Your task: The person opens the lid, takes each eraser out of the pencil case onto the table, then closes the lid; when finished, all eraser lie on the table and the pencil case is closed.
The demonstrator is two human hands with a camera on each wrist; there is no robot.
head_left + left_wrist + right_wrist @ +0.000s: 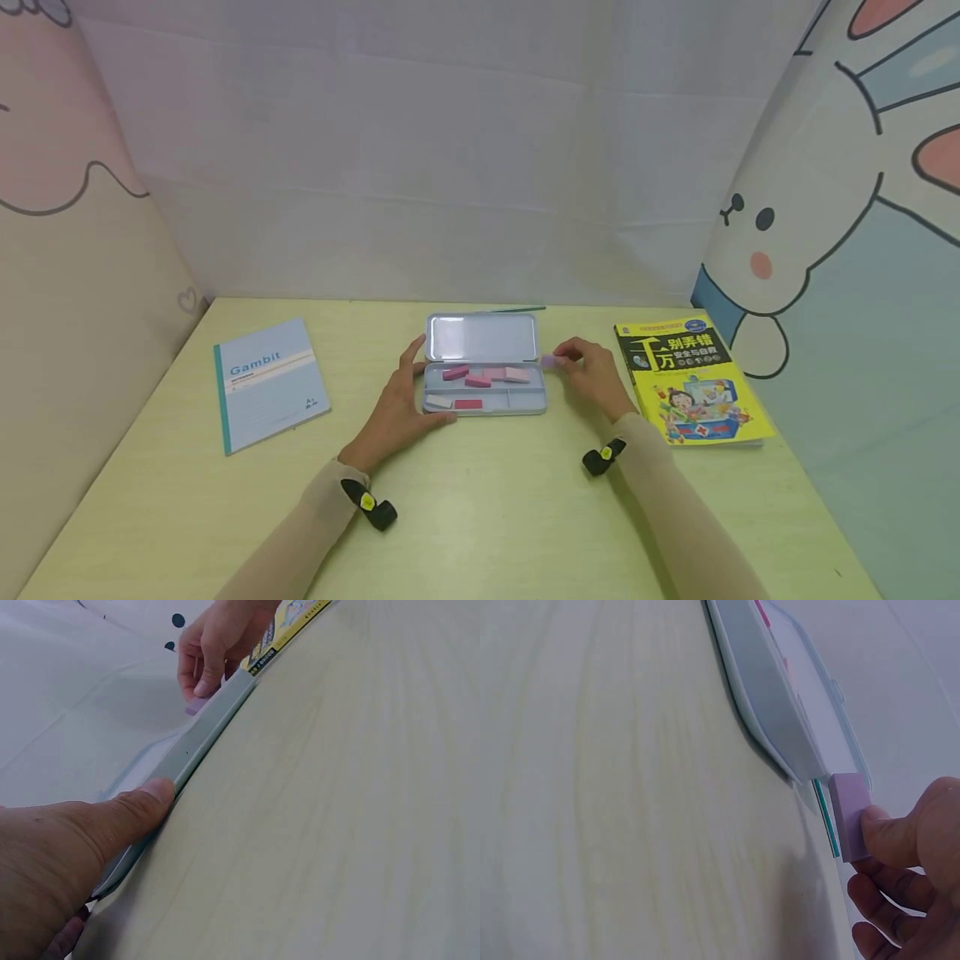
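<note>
An open pale blue pencil case stands on the table with its lid raised at the back. Several pink and white erasers lie in its compartments. My left hand holds the case by its left end, the thumb on the front edge; most of its other fingertips are hidden. Just off the case's right end, my right hand pinches a lilac eraser between thumb and fingers. The right wrist view shows this eraser as a plain rectangular block, near the case's corner.
A light blue notebook lies at the left of the table. To the right, beside my right forearm, is a yellow and black book. A thin green stick lies behind the lid, near the white back wall.
</note>
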